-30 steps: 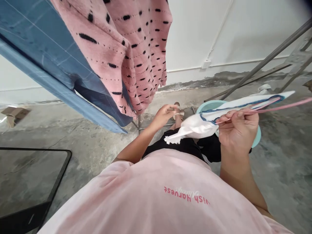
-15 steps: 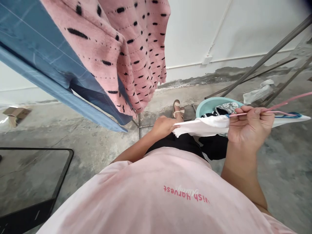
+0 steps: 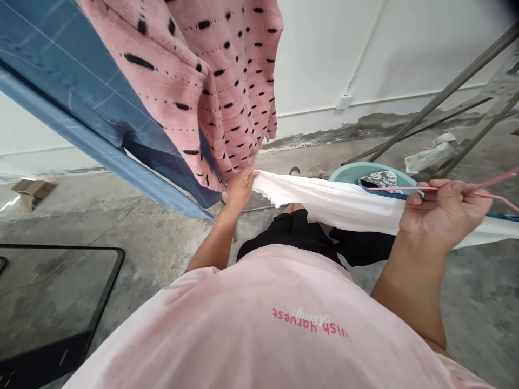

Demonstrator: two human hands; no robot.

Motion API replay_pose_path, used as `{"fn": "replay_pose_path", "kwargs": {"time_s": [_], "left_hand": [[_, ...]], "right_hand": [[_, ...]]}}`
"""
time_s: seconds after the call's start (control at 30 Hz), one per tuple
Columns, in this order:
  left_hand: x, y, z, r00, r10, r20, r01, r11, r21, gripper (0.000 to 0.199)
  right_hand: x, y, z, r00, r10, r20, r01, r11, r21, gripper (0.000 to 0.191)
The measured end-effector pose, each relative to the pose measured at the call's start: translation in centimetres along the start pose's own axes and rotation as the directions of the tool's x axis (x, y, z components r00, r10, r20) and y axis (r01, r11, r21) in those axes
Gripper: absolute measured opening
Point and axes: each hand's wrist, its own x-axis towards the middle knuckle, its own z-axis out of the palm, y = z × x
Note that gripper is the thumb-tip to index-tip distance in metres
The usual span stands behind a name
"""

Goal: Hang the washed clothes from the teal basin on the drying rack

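A white garment (image 3: pixel 324 202) with blue trim stretches sideways in front of my body. Its frayed-looking left end is pinched in my left hand (image 3: pixel 240 188), close to the hem of a hanging pink knit garment. On the right, my right hand (image 3: pixel 446 208) is closed round a pink hanger (image 3: pixel 497 181), palm up, at the garment's blue-trimmed edge. One thin hanger arm reaches left over the cloth. Whether the right fingers also grip the cloth cannot be made out.
The pink knit (image 3: pixel 231 81) and blue garments (image 3: pixel 81 92) hang at upper left. A teal basin (image 3: pixel 348 172) with clothes stands behind the white garment. Metal bars (image 3: pixel 438 100) cross the right. A cardboard box (image 3: pixel 33 192) and a black-framed panel (image 3: pixel 117 259) lie left.
My left hand has moved left and slightly up, drawing the white garment out longer and wider. My right hand has shifted a little right with the hanger.
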Motion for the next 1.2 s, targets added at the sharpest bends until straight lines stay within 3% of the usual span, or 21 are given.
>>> {"fn": "replay_pose_path", "kwargs": {"time_s": [0.1, 0.2, 0.33, 0.47, 0.63, 0.73, 0.9, 1.07, 1.13, 1.2], "left_hand": [[-0.1, 0.4, 1.6, 0.99, 0.035, 0.135, -0.043, 0.997, 0.057, 0.029], [-1.1, 1.9, 2.7, 0.969, 0.153, 0.195, -0.149, 0.988, -0.035, 0.024], [-2.8, 5.2, 2.9, 0.929, 0.344, 0.133, -0.305, 0.92, -0.247, 0.033], [-3.8, 7.7, 3.0, 0.873, 0.483, 0.065, -0.454, 0.855, -0.251, 0.042], [-4.1, 8.1, 3.1, 0.859, 0.509, -0.056, -0.512, 0.847, -0.141, 0.039], [-4.1, 7.9, 2.8, 0.854, 0.517, -0.063, -0.52, 0.839, -0.159, 0.044], [-3.8, 8.1, 1.8, 0.884, 0.459, 0.088, -0.416, 0.86, -0.296, 0.046], [-3.9, 9.1, 1.8, 0.916, 0.283, 0.282, -0.085, 0.827, -0.555, 0.045], [-4.6, 9.6, 2.4, 0.893, 0.241, 0.381, 0.037, 0.803, -0.595, 0.043], [-5.8, 10.0, 3.2, 0.855, 0.254, 0.453, 0.118, 0.754, -0.646, 0.041]], "right_hand": [[-0.6, -0.7, 0.5, 0.999, 0.044, 0.0, -0.044, 0.998, 0.047, 0.019], [-1.2, -1.0, 0.9, 0.997, 0.078, 0.024, -0.079, 0.994, 0.081, 0.019], [-2.0, -0.5, 1.3, 0.993, 0.098, 0.071, -0.106, 0.987, 0.12, 0.019], [-2.4, -0.2, 1.9, 0.988, 0.107, 0.113, -0.124, 0.98, 0.155, 0.026], [-2.7, -0.5, 2.2, 0.982, 0.13, 0.137, -0.151, 0.977, 0.152, 0.035], [-2.8, -0.5, 2.1, 0.98, 0.107, 0.168, -0.131, 0.981, 0.143, 0.035], [-2.3, -0.4, 1.8, 0.965, 0.098, 0.241, -0.128, 0.985, 0.113, 0.037], [-3.2, 0.1, 3.8, 0.888, 0.166, 0.428, -0.17, 0.985, -0.029, 0.041], [-4.3, 0.3, 5.2, 0.82, 0.175, 0.544, -0.164, 0.984, -0.07, 0.041], [-5.6, 0.5, 6.6, 0.675, 0.218, 0.705, -0.147, 0.976, -0.161, 0.039]]}}
